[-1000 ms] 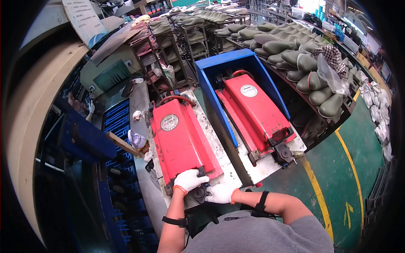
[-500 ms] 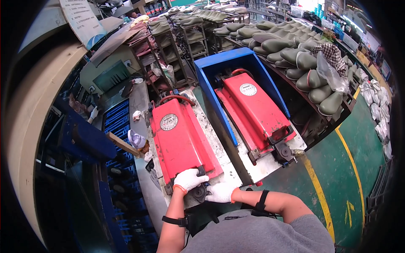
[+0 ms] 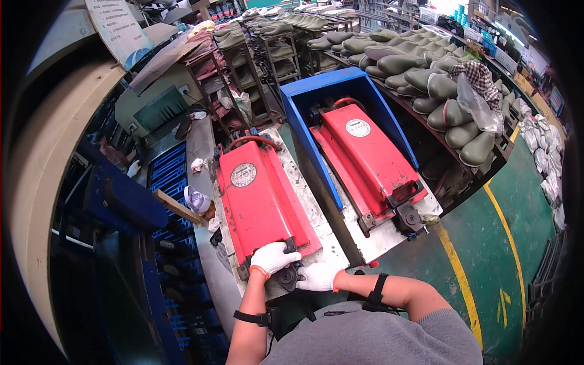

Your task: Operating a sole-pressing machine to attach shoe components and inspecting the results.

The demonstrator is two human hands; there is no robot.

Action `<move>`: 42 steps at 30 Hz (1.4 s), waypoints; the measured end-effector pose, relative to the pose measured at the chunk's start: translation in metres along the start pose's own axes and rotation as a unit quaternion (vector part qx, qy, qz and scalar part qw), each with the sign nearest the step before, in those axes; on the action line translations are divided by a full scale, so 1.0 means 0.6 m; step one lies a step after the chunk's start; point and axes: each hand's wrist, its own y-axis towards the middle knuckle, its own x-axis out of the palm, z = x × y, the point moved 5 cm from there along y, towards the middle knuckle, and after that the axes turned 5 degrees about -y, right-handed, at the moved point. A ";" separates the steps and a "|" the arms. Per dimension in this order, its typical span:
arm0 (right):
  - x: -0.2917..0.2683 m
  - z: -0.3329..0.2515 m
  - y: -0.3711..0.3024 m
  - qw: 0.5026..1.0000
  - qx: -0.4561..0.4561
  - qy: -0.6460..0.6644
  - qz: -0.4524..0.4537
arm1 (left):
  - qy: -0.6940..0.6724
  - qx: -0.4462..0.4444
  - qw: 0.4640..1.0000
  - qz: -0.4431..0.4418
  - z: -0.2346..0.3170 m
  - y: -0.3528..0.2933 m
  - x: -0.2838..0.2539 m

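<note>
Two red covers stand side by side in front of me. My left hand (image 3: pixel 272 258), in a white glove with an orange cuff, is closed around the black handle (image 3: pixel 290 244) at the near end of the left red cover (image 3: pixel 255 210). Beside it my right hand (image 3: pixel 317 277), gloved the same way, has its fingers bent against the black round latch (image 3: pixel 285 278) below that handle. Its fingertips are partly hidden. A pale metal plate (image 3: pixel 333 249) lies under the cover, and a red hose (image 3: pixel 252 140) arches over its far end.
The right red cover (image 3: pixel 369 158) sits inside a blue metal hood (image 3: pixel 325 86). Olive-green shoe-shaped forms (image 3: pixel 444 88) crowd a rack behind. At left are a grey bench (image 3: pixel 201 146), a pale purple container (image 3: pixel 196 199) and another person's gloved hand (image 3: pixel 134 168).
My hands and both red covers stay where they were. The other person's gloved hand at the far left has shifted slightly down and left.
</note>
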 end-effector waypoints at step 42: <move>-0.005 -0.002 -0.003 1.000 0.001 0.001 -0.006 | 0.010 -0.004 1.000 0.002 0.013 -0.007 -0.008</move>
